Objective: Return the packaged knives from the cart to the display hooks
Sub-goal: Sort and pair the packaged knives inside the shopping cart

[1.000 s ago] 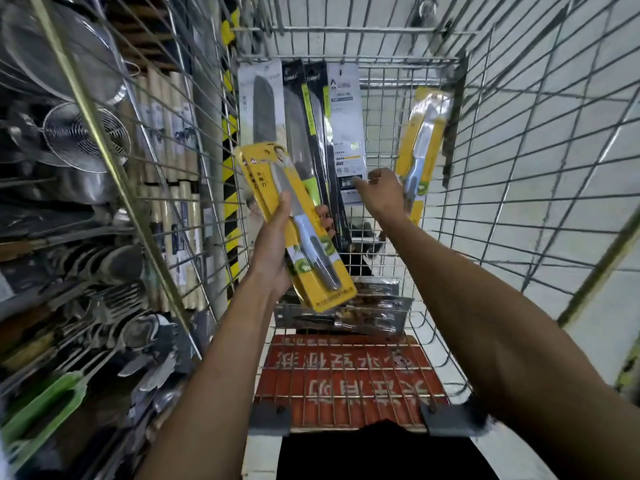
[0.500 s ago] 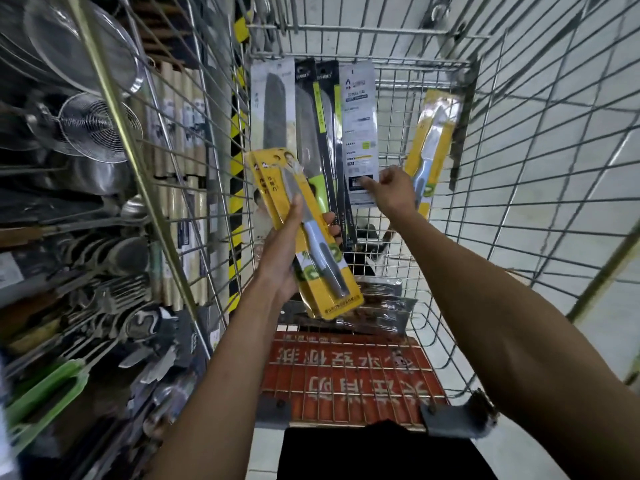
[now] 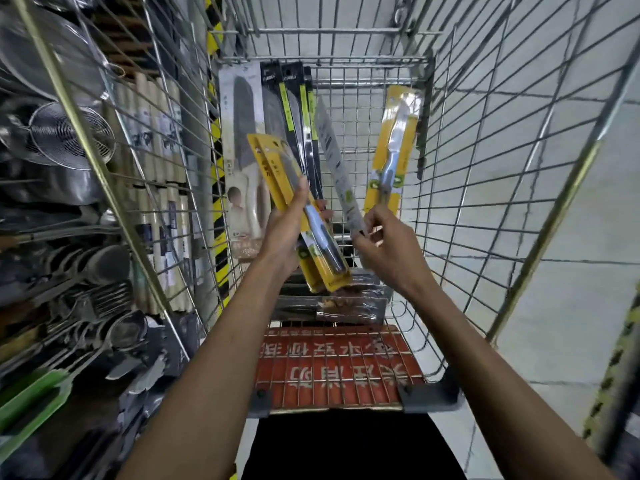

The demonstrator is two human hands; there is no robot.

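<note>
Both forearms were bare to the frame's edge, with no sleeves showing. The left hand [image 3: 282, 233] and right hand [image 3: 393, 251] wore no gloves, rings or watch. A dark garment [image 3: 349, 445] showed at the bottom, between the arms.

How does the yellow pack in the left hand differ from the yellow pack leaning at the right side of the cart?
The held pack is gripped by the left hand; the leaning pack rests free against the cart wall. The held pack tilts its top to the left; the leaning pack tilts to the right. The held knife has a dark handle; the leaning knife looks pale. Both have yellow cards with one knife each.
</note>
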